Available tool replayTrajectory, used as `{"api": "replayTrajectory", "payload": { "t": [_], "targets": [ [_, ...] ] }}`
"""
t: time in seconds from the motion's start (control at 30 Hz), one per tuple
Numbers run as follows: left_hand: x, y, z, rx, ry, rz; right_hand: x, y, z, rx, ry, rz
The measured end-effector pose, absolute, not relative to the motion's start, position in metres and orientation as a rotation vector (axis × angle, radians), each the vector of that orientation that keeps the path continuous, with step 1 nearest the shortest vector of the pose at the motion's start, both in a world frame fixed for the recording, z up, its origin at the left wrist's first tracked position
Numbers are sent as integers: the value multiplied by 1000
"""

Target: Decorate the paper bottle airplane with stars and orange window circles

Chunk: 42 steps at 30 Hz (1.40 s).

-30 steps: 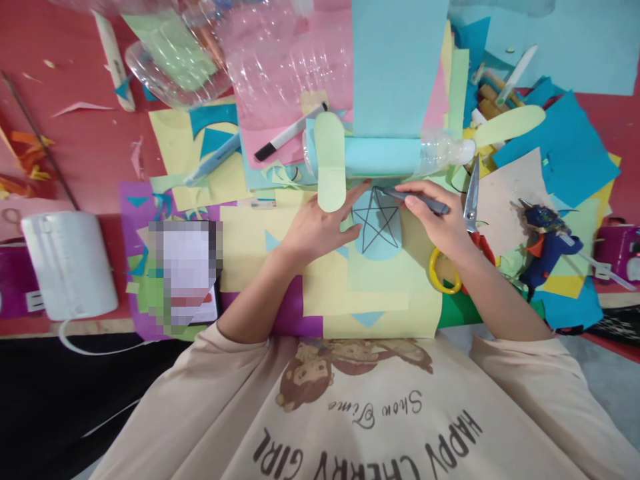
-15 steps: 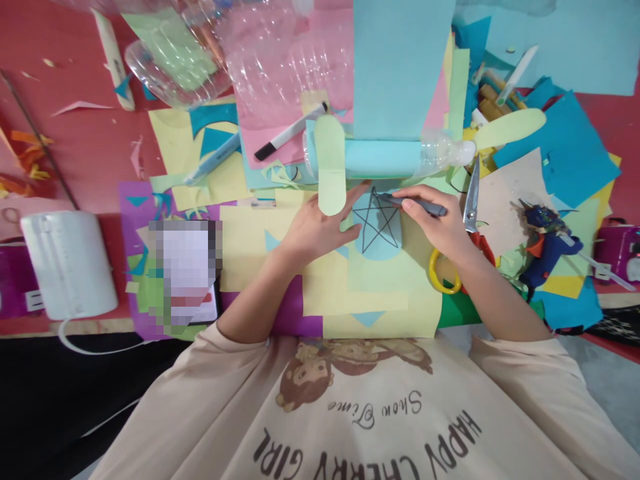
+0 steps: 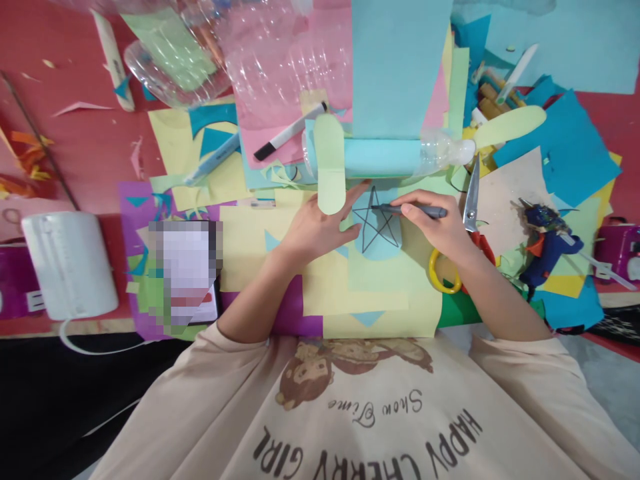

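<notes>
My right hand [image 3: 436, 217] is closed round a dark grey pen [image 3: 425, 210], its tip on the star's lines near the upper left. The five-pointed star is drawn in dark lines on a light blue piece of paper [image 3: 383, 248]. Spread flat, my left hand [image 3: 320, 227] rests on the paper just left of the star, holding nothing. A pale green rounded strip [image 3: 331, 163] lies over the bottle's left end and partly covers that hand's fingers. Above both hands lies a clear plastic bottle [image 3: 443, 148] with light blue paper on it.
Scissors [image 3: 471, 203] with red and yellow handles lie by my right forearm. Farther right is a blue glue gun [image 3: 547, 260]. A black-and-white marker [image 3: 290, 131] lies beyond the bottle. At left are a blurred phone [image 3: 203, 313] and a white box [image 3: 70, 263] with a cable.
The pen tip has moved from near the star's top point slightly down and left. My right fingers shifted with it; my left hand stayed in place.
</notes>
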<state>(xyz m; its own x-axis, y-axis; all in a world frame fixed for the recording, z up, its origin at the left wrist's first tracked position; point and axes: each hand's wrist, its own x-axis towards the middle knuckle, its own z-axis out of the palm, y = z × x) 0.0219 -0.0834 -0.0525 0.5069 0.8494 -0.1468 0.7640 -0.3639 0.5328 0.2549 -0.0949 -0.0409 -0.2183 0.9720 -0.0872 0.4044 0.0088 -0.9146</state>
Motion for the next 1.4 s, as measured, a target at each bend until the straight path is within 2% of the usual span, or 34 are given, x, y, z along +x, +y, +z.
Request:
{"api": "replayTrajectory", "payload": {
  "t": [1.4],
  "targets": [
    [22, -83, -51, 2198, 1303, 218, 255, -93, -45, -1414, -1617, 1139]
  ]
}}
